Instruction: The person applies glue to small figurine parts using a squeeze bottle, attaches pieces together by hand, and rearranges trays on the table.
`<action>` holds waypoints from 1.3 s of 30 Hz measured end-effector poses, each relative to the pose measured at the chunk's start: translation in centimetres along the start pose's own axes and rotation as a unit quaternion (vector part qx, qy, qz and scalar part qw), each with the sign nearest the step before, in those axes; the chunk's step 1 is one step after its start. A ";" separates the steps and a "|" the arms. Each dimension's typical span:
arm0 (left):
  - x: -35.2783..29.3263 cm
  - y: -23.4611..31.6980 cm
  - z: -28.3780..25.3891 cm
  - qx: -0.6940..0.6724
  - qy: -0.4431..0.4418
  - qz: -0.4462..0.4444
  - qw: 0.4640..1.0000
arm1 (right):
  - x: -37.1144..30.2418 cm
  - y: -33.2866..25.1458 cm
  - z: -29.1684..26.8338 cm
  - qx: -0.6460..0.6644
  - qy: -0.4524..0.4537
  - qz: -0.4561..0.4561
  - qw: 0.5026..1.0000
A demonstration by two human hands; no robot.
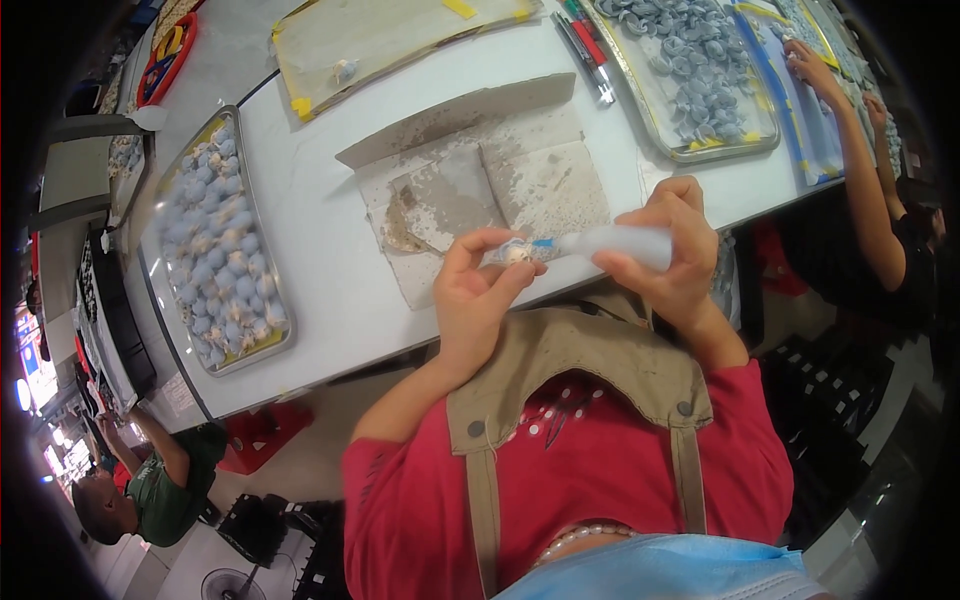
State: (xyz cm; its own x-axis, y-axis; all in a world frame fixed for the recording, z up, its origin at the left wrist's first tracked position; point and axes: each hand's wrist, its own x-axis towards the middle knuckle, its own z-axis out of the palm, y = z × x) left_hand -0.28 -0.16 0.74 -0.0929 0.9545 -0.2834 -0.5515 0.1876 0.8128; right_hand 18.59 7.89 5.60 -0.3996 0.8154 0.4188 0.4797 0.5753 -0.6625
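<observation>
My left hand (472,295) pinches a small rounded piece (518,254), cream-coloured with a greyish rim, between thumb and fingers. My right hand (685,255) is wrapped round a white squeeze bottle (635,244), tilted nearly flat. Its thin blue nozzle points left and meets or almost meets the piece; I cannot tell whether they touch. Both hands are above the near edge of a stained, creased cardboard sheet (545,190) on the white table (320,330).
On the left, a metal tray (285,335) holds many blue-grey and cream balls. Grey cup-shaped shells (700,85) fill another tray at the far right, beside several pens (590,60). A yellow-taped board (400,50) lies behind the cardboard. Co-workers' arms (865,190) reach in at right.
</observation>
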 end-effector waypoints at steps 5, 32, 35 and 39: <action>0.0 0.1 -0.2 0.000 -0.003 -0.001 1.000 | 0.1 0.0 0.4 -0.002 0.008 0.006 1.000; 0.8 1.0 -0.4 -0.092 -0.133 -0.096 0.982 | 8.4 15.2 -2.4 -0.326 0.055 -0.051 0.943; 0.9 0.9 -0.2 -0.084 -0.126 -0.101 0.983 | 9.4 17.1 -2.6 -0.365 -0.036 -0.067 0.928; 0.8 1.0 0.1 -0.076 -0.113 -0.105 0.985 | 9.9 18.4 -2.6 -0.361 -0.075 -0.051 0.928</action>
State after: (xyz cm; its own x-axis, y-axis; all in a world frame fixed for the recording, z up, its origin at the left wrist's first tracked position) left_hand -0.82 0.84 1.38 0.2138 0.9291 -0.3017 -0.6585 0.3652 0.6581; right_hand 25.50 26.70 -0.89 -0.5501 0.7678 0.3285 0.8101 0.5861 -0.0133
